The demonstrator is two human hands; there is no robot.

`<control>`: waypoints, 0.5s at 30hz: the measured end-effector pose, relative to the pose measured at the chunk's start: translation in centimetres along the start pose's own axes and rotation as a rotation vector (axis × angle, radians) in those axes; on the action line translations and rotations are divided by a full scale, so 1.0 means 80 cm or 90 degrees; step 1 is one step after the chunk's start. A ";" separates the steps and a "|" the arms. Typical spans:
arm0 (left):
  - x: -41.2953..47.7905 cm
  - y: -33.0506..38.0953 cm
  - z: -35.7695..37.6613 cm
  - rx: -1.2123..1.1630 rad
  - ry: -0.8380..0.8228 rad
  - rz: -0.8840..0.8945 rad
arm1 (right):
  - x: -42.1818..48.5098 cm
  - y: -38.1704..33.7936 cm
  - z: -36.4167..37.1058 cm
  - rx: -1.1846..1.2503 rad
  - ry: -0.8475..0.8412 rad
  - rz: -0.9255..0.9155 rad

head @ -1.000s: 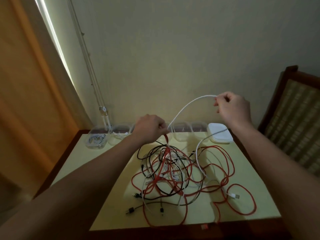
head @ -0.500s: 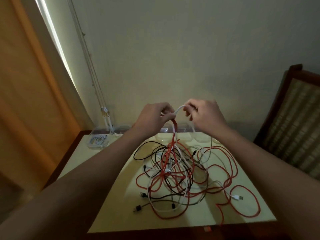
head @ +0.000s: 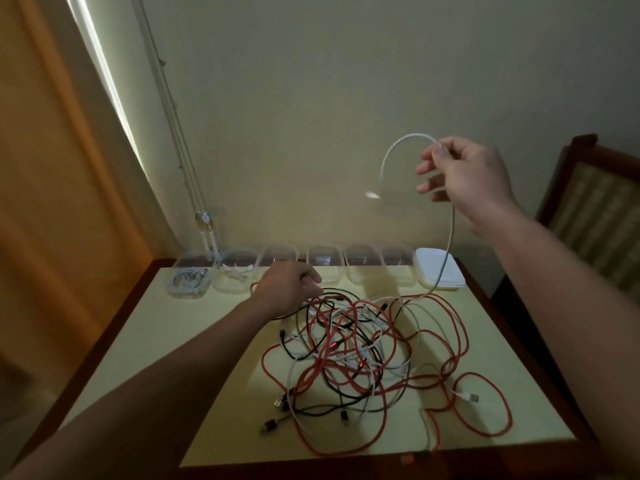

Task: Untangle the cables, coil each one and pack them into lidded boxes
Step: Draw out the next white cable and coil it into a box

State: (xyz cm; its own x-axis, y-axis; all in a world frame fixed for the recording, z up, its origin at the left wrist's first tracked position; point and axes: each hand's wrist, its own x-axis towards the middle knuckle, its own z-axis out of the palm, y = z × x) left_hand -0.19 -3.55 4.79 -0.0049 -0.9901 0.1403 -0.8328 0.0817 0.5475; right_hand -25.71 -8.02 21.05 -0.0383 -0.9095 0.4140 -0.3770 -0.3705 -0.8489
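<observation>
Right hand point(head: 464, 178) raised high, at 1 o'clock from the cable tangle point(head: 349, 344); thumb and forefinger pinch a white cable point(head: 391, 157), other fingers loosely spread. From the pinch the cable arcs over toward 9 o'clock and hangs free, its plug end blurred; the other run drops straight down in front of the stack of white lids point(head: 440, 271) and joins the tangle.

Left hand point(head: 287, 289) low, at the tangle's 10 o'clock edge; fingers curled over black strands; cannot tell whether it grips one or only presses.

Tangle of red, black and white cables lies mid-table point(head: 194, 327), several plugs showing at its 6 o'clock side; one white plug out at 4 o'clock.

Row of clear boxes point(head: 325, 268) along the far edge at 12 o'clock, lids stack at its right end; leftmost box point(head: 188, 278) holds a coiled white cable, the second box point(head: 235, 271) holds white cable too.

Chair point(head: 595, 209) at 3 o'clock; curtain point(head: 52, 168) at 9 o'clock.
</observation>
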 end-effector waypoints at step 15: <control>-0.066 0.155 -0.076 -0.217 0.271 0.152 | -0.113 -0.044 -0.010 -0.025 -0.170 -0.076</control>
State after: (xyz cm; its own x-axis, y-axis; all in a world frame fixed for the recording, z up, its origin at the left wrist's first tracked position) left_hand -7.13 3.36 15.90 0.1110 -0.8132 0.5713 -0.6110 0.3975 0.6845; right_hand -24.82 1.66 20.58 0.2519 -0.8791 0.4046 -0.3992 -0.4753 -0.7841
